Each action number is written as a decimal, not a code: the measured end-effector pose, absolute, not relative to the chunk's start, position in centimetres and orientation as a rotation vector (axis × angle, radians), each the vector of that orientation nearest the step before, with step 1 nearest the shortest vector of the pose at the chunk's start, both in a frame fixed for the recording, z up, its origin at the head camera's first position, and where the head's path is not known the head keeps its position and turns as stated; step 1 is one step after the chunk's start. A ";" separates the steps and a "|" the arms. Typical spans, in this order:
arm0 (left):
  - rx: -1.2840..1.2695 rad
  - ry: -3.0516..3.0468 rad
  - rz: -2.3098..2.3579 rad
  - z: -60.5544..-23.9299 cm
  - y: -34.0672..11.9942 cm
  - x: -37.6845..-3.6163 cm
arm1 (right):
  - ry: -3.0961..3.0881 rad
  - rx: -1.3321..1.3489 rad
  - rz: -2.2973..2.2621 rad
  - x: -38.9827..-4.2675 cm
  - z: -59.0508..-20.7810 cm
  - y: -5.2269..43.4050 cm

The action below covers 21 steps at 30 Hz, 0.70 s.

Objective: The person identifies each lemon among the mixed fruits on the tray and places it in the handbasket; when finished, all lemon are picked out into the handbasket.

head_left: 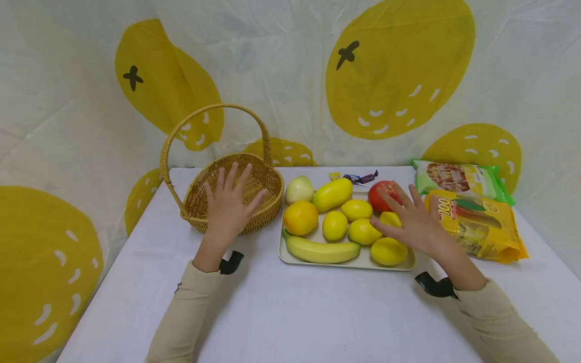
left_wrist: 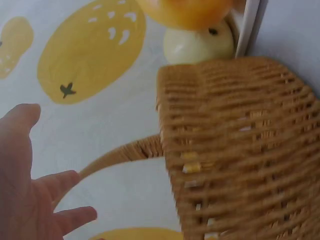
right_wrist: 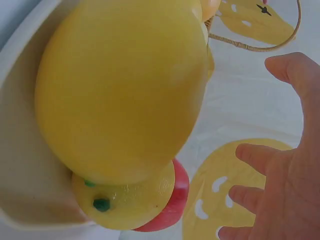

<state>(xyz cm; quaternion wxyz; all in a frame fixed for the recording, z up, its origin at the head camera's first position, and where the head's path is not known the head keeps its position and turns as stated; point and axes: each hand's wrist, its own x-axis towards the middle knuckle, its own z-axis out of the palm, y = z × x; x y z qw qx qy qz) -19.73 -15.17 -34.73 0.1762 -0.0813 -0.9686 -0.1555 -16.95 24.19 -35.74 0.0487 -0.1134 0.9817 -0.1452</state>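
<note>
My left hand (head_left: 229,209) is spread over the near side of a wicker basket (head_left: 195,189) with a tall hoop handle; it holds nothing. In the left wrist view the basket's woven wall (left_wrist: 240,150) fills the right side, apart from the fingers. My right hand (head_left: 415,224), fingers spread, hovers above the right end of a cream tray (head_left: 263,264)-free reading aside, holding nothing. On the tray lie a banana (head_left: 322,250), an orange (head_left: 300,218), several lemons (head_left: 389,251), a yellow mango-like fruit (head_left: 333,194), a pale round fruit (head_left: 299,190) and a red fruit (head_left: 381,196), partly hidden by fingers.
Right of the tray lie a yellow snack bag (head_left: 481,224) and a green-edged packet (head_left: 458,179). Small wrapped candies (head_left: 360,178) sit behind the tray. A white cloth covers the table (head_left: 317,312), and a fruit-printed curtain (head_left: 272,65) hangs at the back.
</note>
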 end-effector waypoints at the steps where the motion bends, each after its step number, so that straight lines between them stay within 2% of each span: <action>1: -0.230 -2.708 -0.453 -34.7 -15.5 -19.7 | 2.990 -0.354 -0.446 -16.8 -35.8 24.0; 13: -0.356 -2.155 -0.514 -33.1 -20.1 -19.6 | 2.932 -0.585 -0.588 -16.1 -35.6 22.2; 21: -0.166 -2.184 -0.584 -32.8 -23.1 -19.6 | 2.825 -0.597 -0.701 -16.7 -35.7 21.6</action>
